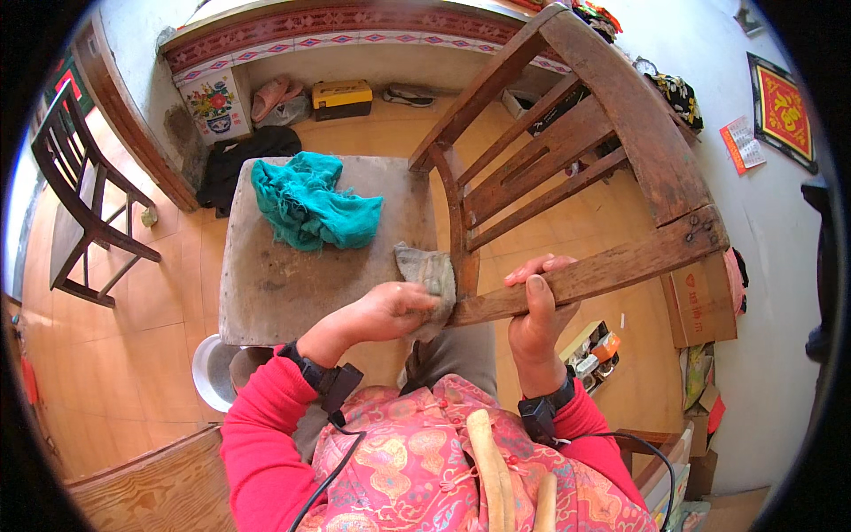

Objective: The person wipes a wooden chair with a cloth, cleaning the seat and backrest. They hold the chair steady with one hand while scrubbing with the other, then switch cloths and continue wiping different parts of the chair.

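A worn wooden chair (625,120) stands before me, its slatted back to the right of its flat seat (279,299). With my left hand (392,309) I hold a grey cloth (432,282) against the foot of the near back post (598,266), where it meets the seat. My right hand (542,306) grips that same post farther along, thumb on top and fingers around the far side. A crumpled teal cloth (316,203) with frayed edges lies on the seat's far half. The post's lower end is partly hidden by the grey cloth.
A white basin (214,372) sits on the tiled floor by the seat's near left corner. Another wooden chair (86,206) stands at left. Beyond are a yellow-and-black box (342,100) and shoes (409,95). Cardboard boxes (701,302) line the right wall.
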`<state>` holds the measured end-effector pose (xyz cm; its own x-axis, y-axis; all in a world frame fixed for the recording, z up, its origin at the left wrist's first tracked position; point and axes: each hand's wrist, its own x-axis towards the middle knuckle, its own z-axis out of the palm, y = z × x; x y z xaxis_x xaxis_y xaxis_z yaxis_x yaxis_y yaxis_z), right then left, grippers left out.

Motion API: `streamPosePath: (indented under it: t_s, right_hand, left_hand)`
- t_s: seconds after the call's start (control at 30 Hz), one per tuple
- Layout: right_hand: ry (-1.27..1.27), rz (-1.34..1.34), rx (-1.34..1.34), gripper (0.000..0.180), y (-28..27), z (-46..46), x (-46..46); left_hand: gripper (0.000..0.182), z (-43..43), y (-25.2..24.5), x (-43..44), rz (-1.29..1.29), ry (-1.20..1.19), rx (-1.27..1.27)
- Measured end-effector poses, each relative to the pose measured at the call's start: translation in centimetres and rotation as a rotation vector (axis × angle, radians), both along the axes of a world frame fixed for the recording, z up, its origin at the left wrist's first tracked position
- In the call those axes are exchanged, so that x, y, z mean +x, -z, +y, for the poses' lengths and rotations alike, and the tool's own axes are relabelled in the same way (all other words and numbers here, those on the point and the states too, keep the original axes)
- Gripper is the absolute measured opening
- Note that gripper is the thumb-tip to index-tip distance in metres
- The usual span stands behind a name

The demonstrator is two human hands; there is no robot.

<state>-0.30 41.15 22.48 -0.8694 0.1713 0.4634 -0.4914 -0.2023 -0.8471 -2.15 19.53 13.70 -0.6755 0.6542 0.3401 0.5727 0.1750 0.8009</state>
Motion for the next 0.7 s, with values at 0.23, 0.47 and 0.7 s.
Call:
streamPosePath:
  t_s: [0.23, 0.47, 0.7]
  right_hand:
    - [-0.037, 0.009, -0.037, 0.024, 0.0, 0.0, -0.1]
    - [-0.023, -0.035, -0.079, 0.027, 0.0, 0.0, 0.0]
    - [-0.022, -0.008, -0.062, 0.027, 0.0, 0.2, -0.2]
  left_hand:
    - [0.033, -4.4, -5.2, -1.0, -0.412, -0.399, 0.716]
    - [0.030, -8.7, -10.2, 1.3, 0.197, -0.817, 0.618]
    - [0.033, -13.4, -16.2, 3.5, 0.220, -0.924, 1.081]
